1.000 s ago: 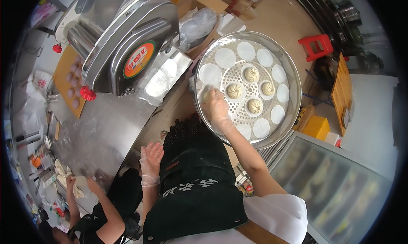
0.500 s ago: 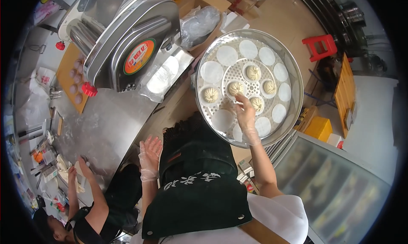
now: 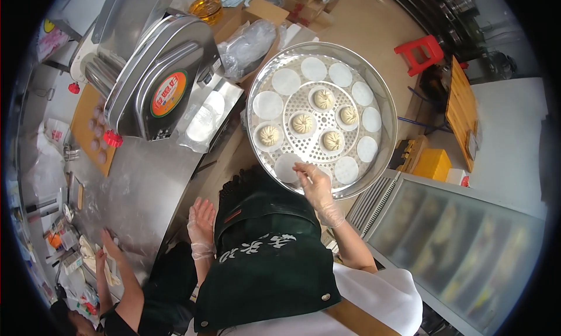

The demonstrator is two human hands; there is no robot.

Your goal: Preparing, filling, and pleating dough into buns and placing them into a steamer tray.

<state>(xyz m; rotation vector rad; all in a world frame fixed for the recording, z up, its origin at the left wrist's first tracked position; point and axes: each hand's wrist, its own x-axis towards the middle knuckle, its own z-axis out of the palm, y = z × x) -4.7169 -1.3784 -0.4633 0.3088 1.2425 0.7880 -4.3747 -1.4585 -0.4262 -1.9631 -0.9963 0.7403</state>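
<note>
Over the near rim of a round steel steamer tray point(image 3: 390, 154) is my gloved right hand point(image 3: 315, 187), its fingers loosely curved and apart. Its fingertips overlap the edge of a white paper round point(image 3: 286, 167); whether they touch it I cannot tell. Pleated buns sit on paper rounds in the perforated tray, one in the middle point(image 3: 302, 123), one at the left point(image 3: 269, 136) and one close to my right hand point(image 3: 333, 140). Bare paper rounds point(image 3: 340, 75) ring the outer part. My gloved left hand point(image 3: 201, 224) is palm up beside my apron, open, holding nothing.
To the left, a steel dough machine point(image 3: 163, 84) stands on a metal worktable point(image 3: 140, 172), near a board of dough balls point(image 3: 87, 125). A co-worker's hands point(image 3: 111, 251) are at that table. A glass-topped freezer point(image 3: 450, 248) is at the right, a red stool point(image 3: 419, 54) farther back.
My right hand has drawn back from the middle bun toward the tray's near rim. The view has shifted, so the tray appears farther left. My left hand stays open.
</note>
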